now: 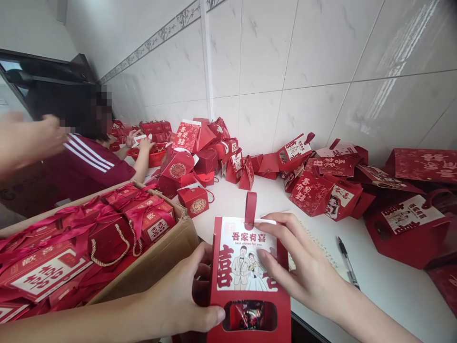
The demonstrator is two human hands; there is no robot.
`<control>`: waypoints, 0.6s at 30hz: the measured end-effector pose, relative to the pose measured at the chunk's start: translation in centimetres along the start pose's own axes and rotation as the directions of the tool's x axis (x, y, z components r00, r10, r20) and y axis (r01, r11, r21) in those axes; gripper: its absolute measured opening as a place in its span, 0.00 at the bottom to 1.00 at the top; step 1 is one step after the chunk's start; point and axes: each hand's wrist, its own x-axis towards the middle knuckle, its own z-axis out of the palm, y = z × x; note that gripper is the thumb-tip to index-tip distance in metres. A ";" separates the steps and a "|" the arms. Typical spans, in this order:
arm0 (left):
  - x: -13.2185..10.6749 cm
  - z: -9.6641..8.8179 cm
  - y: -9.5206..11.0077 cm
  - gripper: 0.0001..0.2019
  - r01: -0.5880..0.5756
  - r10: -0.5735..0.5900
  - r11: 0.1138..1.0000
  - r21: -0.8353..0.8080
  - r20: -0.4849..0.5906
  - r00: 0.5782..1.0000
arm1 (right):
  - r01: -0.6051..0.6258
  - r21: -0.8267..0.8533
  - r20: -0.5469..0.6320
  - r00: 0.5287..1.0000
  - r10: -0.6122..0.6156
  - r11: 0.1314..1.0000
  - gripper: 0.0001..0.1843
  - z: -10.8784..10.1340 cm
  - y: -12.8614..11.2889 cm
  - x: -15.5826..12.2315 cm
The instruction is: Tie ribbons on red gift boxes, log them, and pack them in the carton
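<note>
Upright in front of me is a red wedding candy box (244, 259). Its white front panel bears a drawn bride and groom, a red strap loop (251, 209) stands up from the top edge, and wrapped sweets (248, 315) show through the window below. My left hand (191, 290) grips the box's left side, thumb on the front near the window and fingers partly hidden behind. At the upper right, my right hand (303, 259) pinches the panel, thumb on its face and fingers over the top edge.
On my left, a cardboard carton (180, 238) holds several ribboned red boxes (157, 224). Many red boxes (187, 136) pile along the tiled wall. A pen (347, 262) and written paper (317, 243) lie at right. A co-worker (96, 157) handles something white over a red basket (155, 156); another person's hand (28, 140) enters at left.
</note>
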 end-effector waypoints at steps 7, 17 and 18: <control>-0.3 0.0 -0.2 0.34 -0.028 0.029 0.999 0.027 -0.014 0.999 | 0.033 -0.015 -0.033 0.999 -0.033 0.999 0.18 -0.1 0.0 -0.2; -0.9 0.1 0.2 0.30 -0.010 0.011 1.000 0.019 -0.036 0.999 | 0.036 -0.073 -0.053 0.998 -0.040 0.997 0.21 -0.5 0.0 -0.3; -1.0 0.0 0.3 0.30 -0.004 0.005 1.000 0.018 -0.041 0.999 | 0.035 -0.086 -0.081 0.996 -0.042 0.996 0.22 -0.6 0.2 -0.3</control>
